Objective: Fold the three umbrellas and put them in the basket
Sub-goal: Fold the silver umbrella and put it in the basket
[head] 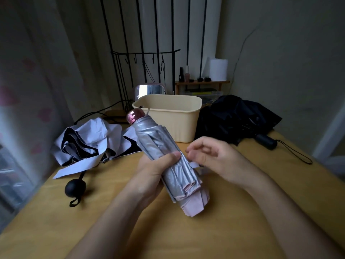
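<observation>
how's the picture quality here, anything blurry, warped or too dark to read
Head view: dim overall, with the brightest glare in the mirror. Head view: the right hand is softly motion-blurred, while the left hand and the silver umbrella are fairly sharp. Head view: the black umbrella loses detail in shadow, and wide-angle stretch smears the curtain at the left edge.

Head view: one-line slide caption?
Left hand grips the rolled silver umbrella, right hand at its strap; white umbrella and black umbrella lie unfolded flanking the basket.
</observation>
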